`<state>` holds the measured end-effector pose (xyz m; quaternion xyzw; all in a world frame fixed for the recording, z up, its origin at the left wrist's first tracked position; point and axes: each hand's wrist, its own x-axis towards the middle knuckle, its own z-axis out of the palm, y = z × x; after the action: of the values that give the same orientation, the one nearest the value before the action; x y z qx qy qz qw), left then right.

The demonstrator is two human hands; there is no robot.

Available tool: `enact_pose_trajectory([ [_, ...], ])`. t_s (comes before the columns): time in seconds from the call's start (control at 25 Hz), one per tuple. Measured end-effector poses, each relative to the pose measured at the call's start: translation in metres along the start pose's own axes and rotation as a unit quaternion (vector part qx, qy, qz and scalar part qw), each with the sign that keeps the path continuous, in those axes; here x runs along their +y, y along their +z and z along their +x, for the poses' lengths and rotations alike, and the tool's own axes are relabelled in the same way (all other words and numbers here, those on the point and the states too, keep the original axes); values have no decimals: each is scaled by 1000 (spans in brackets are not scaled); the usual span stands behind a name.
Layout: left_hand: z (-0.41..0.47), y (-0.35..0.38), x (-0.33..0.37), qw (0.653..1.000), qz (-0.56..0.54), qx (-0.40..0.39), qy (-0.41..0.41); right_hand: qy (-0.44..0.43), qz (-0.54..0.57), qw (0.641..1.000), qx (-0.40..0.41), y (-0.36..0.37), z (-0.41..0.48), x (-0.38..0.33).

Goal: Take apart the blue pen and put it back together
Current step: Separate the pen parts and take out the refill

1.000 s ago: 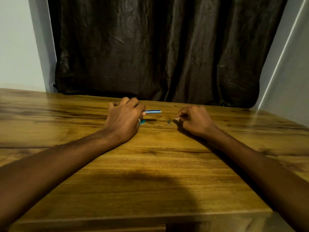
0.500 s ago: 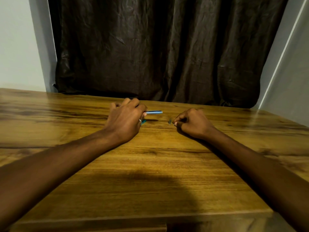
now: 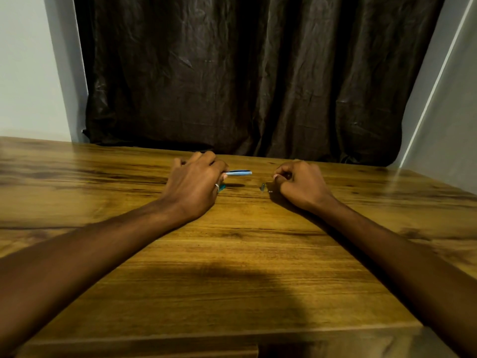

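Observation:
My left hand (image 3: 193, 186) rests on the wooden table (image 3: 240, 254) and grips a light blue pen barrel (image 3: 238, 173), which sticks out to the right, just above the wood. A teal pen piece (image 3: 222, 187) shows under that hand, by the ringed finger. A small dark metal part (image 3: 262, 187) lies on the table between my hands, with a tiny pale speck (image 3: 270, 191) beside it. My right hand (image 3: 303, 186) sits to the right of these, with fingers curled and thumb pressed to forefinger. Nothing shows between its fingertips.
A dark crumpled curtain (image 3: 245, 73) hangs behind the table's far edge, with pale walls on both sides. The near table edge (image 3: 206, 342) runs along the bottom of the view. My forearms lie across the wood.
My right hand dipped to the table beside the small metal part, then drew back a little to the right. My left hand and the blue barrel stayed almost still.

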<state>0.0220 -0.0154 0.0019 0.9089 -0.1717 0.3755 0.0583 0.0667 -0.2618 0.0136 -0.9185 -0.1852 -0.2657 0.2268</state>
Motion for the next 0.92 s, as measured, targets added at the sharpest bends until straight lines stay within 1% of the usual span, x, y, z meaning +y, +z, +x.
enact_pose_trajectory([
  [0.12,1,-2,-1,1000,-10,-1,12,-24,-14,1000,13,2,1,-2],
  [0.2,3,-5,-4,999,-35,29,8,-35,-28,999,23,2,1,-3],
  [0.32,8,-9,-11,991,-101,84,-19,-42,-43,998,25,2,1,-6],
  [0.4,11,-9,-16,986,-136,90,-25,-51,-46,997,26,1,1,-7],
  [0.56,11,-5,-22,982,-179,43,-45,-64,-54,996,26,2,-1,-14],
  [0.8,8,-1,-22,985,-156,-27,-69,-70,-70,995,17,5,-2,-17],
  [0.92,8,-4,-24,990,-106,-64,-68,-72,-70,995,19,5,-3,-16],
])
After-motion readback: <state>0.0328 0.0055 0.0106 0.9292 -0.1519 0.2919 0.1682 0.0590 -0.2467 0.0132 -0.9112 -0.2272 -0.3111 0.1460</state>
